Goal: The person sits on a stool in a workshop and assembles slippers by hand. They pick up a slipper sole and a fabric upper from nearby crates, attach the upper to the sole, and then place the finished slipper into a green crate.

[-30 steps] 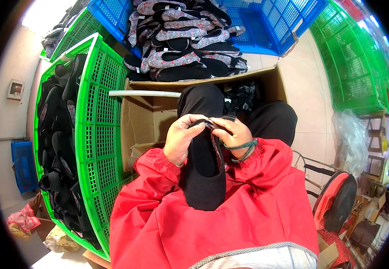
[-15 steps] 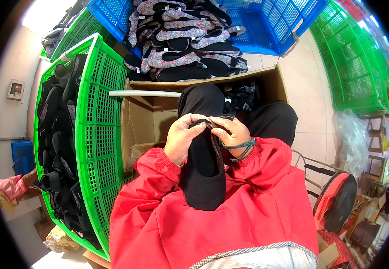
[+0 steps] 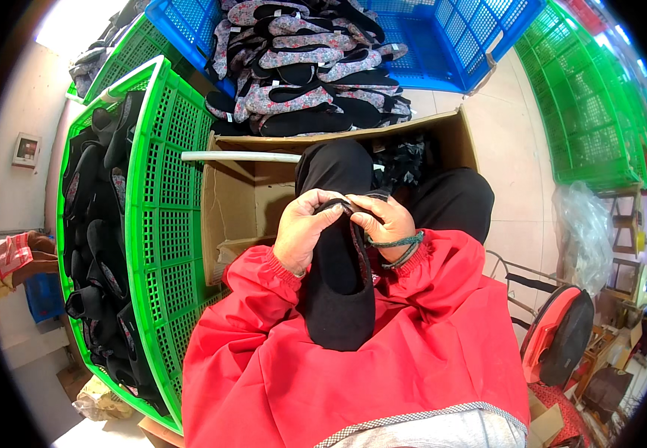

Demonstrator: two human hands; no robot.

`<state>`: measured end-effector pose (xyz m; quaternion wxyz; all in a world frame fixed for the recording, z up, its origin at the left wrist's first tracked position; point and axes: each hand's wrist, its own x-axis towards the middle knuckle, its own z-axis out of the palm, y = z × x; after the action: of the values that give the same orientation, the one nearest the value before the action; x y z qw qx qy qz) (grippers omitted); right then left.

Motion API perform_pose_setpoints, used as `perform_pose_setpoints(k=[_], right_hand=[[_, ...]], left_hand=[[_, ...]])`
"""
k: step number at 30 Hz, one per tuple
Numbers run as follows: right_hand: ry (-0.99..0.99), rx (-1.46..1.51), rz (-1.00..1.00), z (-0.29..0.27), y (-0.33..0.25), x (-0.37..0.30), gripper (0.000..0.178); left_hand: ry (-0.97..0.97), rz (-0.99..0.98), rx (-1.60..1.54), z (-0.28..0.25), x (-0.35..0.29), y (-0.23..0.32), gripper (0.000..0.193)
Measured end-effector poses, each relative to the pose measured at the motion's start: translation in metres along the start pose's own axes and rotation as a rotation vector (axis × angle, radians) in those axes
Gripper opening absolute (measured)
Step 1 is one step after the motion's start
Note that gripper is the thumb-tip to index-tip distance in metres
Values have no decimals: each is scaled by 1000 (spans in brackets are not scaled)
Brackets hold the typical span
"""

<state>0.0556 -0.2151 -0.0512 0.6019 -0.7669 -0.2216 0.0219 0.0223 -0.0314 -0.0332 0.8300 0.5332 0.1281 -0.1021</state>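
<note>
A black fabric slipper [image 3: 341, 317] lies on my lap with its rounded toe pointing toward me and its opening facing up. Its heel edge is pinched by my left hand [image 3: 302, 230], thumb on the rim. Close beside it, my right hand [image 3: 389, 224] grips the same rim from the other side, a dark green cord round the wrist. Both hands almost meet at the heel. Beyond my knees is a pile of slippers with floral grey sides and black parts [image 3: 294, 97].
An open cardboard box [image 3: 230, 201] stands before my knees, a pale rod [image 3: 241, 156] across it. At left, a green crate [image 3: 163, 187] holds black slippers [image 3: 99, 246]. A blue crate [image 3: 413, 45] is beyond the pile. Another green crate [image 3: 573, 97] and a plastic bag [image 3: 585, 231] are at right.
My hands and the slipper stay almost still. At the far left, another person's arm and pink-and-white cloth have shifted upward in the picture.
</note>
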Motion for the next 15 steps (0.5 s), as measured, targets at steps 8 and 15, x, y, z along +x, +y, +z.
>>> perform_pose_setpoints(k=[8,15], right_hand=[[15,3,-30,1,3,1,28],[24,4,-35,2,3,0,28]], left_hand=[[-5,3,32,-1,1,0,13],[19,14,28,5,0,4,10]])
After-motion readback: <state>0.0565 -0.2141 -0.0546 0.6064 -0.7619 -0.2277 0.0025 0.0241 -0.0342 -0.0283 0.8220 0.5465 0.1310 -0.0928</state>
